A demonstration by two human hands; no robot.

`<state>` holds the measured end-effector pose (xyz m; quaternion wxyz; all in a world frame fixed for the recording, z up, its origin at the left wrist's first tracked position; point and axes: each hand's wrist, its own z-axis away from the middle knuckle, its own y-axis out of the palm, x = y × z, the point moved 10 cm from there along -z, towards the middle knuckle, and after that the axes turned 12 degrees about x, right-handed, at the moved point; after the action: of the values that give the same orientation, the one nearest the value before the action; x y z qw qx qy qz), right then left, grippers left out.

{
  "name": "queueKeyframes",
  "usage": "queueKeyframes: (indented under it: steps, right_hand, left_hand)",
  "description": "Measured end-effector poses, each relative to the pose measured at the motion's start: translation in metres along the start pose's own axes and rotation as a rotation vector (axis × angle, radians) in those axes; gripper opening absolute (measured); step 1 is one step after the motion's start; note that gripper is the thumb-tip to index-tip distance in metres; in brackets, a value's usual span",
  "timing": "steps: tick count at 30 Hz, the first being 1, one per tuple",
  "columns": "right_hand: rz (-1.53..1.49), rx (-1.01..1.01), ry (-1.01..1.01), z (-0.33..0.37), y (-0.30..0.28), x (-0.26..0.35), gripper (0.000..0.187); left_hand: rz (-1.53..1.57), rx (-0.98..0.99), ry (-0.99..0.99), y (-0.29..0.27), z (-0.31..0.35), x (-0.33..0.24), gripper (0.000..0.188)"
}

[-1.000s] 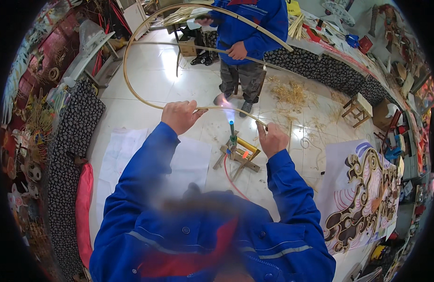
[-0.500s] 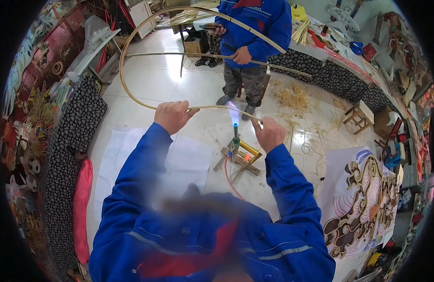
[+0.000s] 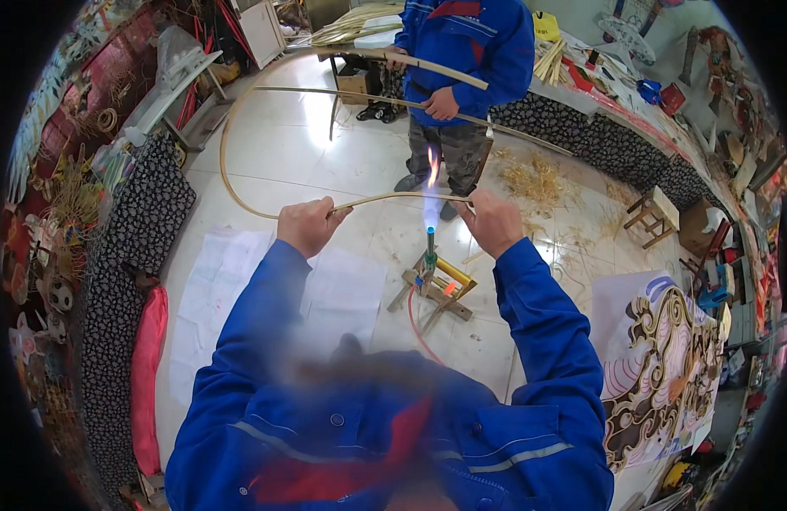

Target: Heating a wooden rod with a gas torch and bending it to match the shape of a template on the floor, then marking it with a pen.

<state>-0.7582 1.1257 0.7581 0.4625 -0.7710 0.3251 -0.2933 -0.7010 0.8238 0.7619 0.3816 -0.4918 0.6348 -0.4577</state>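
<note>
- The left hand is clenched around a long bamboo strip, fingers curled over it with the thumb toward the middle.
- The right hand grasps the same strip further along, fingers wrapped tight.
- Between the two hands the strip runs almost level, passing through the top of a flame that is blue low down and orange at its tip.
- Beyond the left hand the strip sweeps away in a wide curve over the pale tiled floor, arching up and across to the far side.
- The flame rises from a gas torch standing upright on a small wooden stand on the floor, just below the hands; a red hose leads from it toward the wearer.
- White paper sheets lie on the floor under the left arm.
- Another person in blue workwear stands beyond the flame, holding more bamboo strips.
- Shavings are scattered near that person's feet.
</note>
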Motion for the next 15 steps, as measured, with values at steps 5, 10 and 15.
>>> queueKeyframes:
  steps: [5, 10, 15]
  right_hand:
    - [0.046, -0.102, -0.030, 0.007, -0.018, 0.014, 0.038]
    - [0.088, -0.162, -0.023, 0.014, -0.024, 0.015, 0.041]
    - [0.100, -0.145, 0.014, 0.011, -0.021, 0.012, 0.043]
  left_hand:
    - [0.004, -0.142, 0.039, -0.008, 0.018, -0.008, 0.041]
    - [-0.001, -0.201, 0.007, -0.002, 0.023, -0.018, 0.038]
    - [0.049, -0.217, -0.039, 0.007, 0.029, -0.024, 0.040]
